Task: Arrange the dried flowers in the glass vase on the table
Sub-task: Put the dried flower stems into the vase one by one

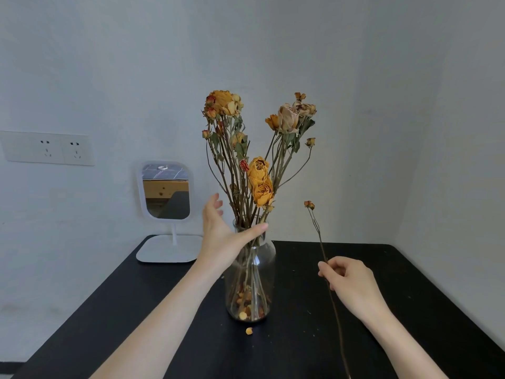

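A clear glass vase [259, 269] stands on the black table [355, 310], with loose petals at its bottom. Several dried flowers [259, 181], orange and pale pink roses on thin stems, fan out of its neck. My left hand [221, 236] is at the neck from the left, thumb across the rim in front of the stems, fingers spread behind. My right hand [347, 283] pinches a single dried stem [318, 231] to the right of the vase. It points up, with a small bud at its tip, and its lower end runs down past my wrist.
A white standing mirror [166, 192] rests on the table's back left corner. A fallen petal [249, 330] lies just in front of the vase. Wall sockets [49, 149] are at the left. White walls close in behind and to the right.
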Action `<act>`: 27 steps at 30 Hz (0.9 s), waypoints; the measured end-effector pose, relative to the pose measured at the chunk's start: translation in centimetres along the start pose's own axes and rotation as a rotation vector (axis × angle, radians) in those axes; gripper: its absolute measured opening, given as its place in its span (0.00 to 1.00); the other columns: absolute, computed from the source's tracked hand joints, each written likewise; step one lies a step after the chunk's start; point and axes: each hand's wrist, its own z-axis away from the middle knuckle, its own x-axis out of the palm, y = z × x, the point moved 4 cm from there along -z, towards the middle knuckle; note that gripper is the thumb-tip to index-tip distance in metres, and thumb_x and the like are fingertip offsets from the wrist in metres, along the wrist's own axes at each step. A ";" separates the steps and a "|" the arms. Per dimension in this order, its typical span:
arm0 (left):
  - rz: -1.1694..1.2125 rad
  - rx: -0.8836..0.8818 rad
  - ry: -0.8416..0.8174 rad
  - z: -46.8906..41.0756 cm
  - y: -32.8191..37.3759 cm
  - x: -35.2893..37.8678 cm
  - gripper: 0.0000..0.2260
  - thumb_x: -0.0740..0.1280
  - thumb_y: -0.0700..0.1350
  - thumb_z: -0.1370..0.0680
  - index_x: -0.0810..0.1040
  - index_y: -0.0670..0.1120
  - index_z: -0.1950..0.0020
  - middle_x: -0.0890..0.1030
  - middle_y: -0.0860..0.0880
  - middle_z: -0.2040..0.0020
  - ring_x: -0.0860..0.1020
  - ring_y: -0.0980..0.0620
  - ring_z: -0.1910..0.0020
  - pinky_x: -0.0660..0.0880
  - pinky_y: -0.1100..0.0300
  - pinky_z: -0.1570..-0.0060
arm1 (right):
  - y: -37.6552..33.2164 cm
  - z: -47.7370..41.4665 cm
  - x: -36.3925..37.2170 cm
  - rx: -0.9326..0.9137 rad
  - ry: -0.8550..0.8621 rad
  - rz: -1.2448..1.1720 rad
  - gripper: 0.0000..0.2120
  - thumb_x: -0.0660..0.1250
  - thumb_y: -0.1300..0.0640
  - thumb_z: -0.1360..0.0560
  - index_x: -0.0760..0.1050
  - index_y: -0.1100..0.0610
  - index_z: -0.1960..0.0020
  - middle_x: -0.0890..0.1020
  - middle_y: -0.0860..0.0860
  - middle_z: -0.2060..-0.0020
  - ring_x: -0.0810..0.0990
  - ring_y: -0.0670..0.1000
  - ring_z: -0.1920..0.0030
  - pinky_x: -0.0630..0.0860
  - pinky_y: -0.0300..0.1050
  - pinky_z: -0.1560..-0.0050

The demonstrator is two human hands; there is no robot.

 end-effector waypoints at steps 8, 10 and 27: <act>0.078 0.012 -0.111 -3.7 1.2 2.5 0.47 0.79 0.53 0.39 0.54 0.50 0.29 0.70 0.60 0.47 0.70 0.57 0.45 0.66 0.60 0.43 | -1.3 -0.7 -0.7 -0.030 0.055 -0.023 0.09 0.64 0.52 0.24 0.78 0.52 0.60 0.81 0.51 0.66 0.78 0.46 0.65 0.67 0.33 0.67; 0.086 0.004 -0.106 -4.0 1.1 2.6 0.44 0.79 0.51 0.38 0.56 0.49 0.30 0.71 0.59 0.48 0.72 0.56 0.46 0.68 0.59 0.44 | -1.6 -0.9 -1.0 -0.051 0.067 -0.026 0.09 0.63 0.52 0.24 0.78 0.51 0.60 0.81 0.51 0.65 0.78 0.45 0.65 0.66 0.32 0.67; 0.201 -0.068 -0.179 -4.9 0.1 2.6 0.09 0.70 0.47 0.27 0.74 0.57 0.51 0.81 0.54 0.51 0.78 0.52 0.48 0.74 0.53 0.43 | -11.3 -3.0 -5.6 -0.444 0.265 -0.614 0.12 0.55 0.56 0.20 0.73 0.53 0.59 0.74 0.44 0.74 0.70 0.41 0.73 0.66 0.32 0.76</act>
